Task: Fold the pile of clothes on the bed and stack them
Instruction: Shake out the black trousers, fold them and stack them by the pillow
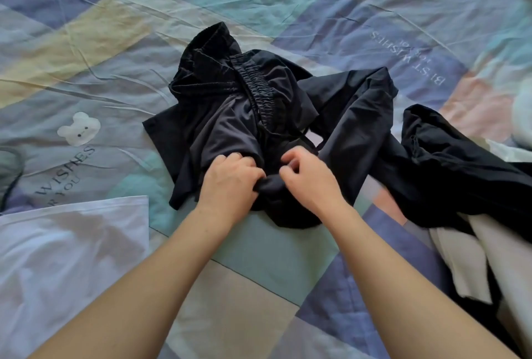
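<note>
Bunching under both hands (260, 183), crumpled black trousers (230, 116) with gathered waistband.

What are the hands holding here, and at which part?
Both the left hand and right hand grip the black garment at its bunched near edge, side by side, closest to the person.

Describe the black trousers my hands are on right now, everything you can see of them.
The black trousers lie crumpled in the middle of the patchwork bedsheet, thin, slightly shiny fabric. The gathered elastic waistband with a drawstring shows on top. One leg trails off to the right across the bed. The left hand and right hand both grip the bunched near edge. A corduroy-looking black piece sits at the far end; whether it is part of them is unclear.
</note>
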